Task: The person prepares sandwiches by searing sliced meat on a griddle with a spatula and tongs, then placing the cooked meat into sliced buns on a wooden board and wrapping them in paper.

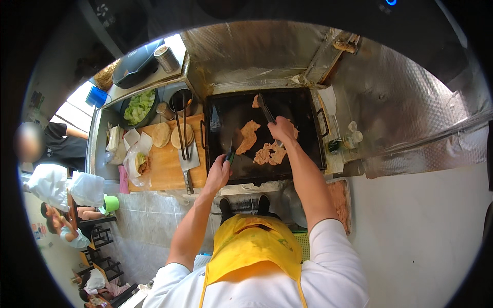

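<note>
A black flat griddle (227, 165) with side handles lies before me, with several pieces of meat on it. My left hand (219, 175) grips a tool with a green and black handle (230, 157). Its thin blade (232, 142) points away from me, beside a long piece of meat (248, 136); whether it is a knife or a scraper I cannot tell. My right hand (281, 129) is closed around metal tongs (265, 108). Their far end is at a small meat piece (255, 101); whether they pinch it is unclear. Below this hand lies a ragged meat piece (269, 154).
Left of the griddle, a wooden board (165, 173) bears flatbreads (161, 134), a broad metal spatula (189, 163) and a bagged filled bread (142, 163). Black tongs (181, 131) lean across from a dark pot. Lettuce (139, 107) fills a bowl. A meat tray (341, 204) sits right. People are at far left.
</note>
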Available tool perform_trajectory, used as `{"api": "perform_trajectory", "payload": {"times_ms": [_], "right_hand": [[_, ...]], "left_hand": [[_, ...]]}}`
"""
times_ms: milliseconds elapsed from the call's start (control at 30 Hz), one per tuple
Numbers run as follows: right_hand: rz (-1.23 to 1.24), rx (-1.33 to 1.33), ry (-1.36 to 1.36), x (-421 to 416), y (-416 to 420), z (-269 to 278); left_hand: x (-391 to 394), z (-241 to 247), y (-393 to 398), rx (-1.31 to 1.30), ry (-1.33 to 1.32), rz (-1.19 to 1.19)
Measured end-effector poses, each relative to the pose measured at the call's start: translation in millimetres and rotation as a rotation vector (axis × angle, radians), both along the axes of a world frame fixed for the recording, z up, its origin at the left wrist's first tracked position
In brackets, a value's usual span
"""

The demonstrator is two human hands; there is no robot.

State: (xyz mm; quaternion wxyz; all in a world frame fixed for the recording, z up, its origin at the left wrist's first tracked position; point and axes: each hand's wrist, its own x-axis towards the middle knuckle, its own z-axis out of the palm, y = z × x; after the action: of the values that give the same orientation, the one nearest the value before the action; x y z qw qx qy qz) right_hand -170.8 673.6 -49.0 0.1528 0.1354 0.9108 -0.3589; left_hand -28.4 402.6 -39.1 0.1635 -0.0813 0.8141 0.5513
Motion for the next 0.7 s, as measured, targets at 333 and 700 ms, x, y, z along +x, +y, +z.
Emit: {"api": "perform_trajectory", "payload": {"times_ms": [333,700], "right_hand": [[-0.081,-0.512,-0.041,125.1,23.6,69.9],[-0.063,-0.066,-0.004,105.9,35.6,21.8]], "left_hand": [[11.8,16.0,-11.4,-0.18,0.061,0.028],[-8.8,13.5,-8.8,-0.011,0.09,0.097]]}}
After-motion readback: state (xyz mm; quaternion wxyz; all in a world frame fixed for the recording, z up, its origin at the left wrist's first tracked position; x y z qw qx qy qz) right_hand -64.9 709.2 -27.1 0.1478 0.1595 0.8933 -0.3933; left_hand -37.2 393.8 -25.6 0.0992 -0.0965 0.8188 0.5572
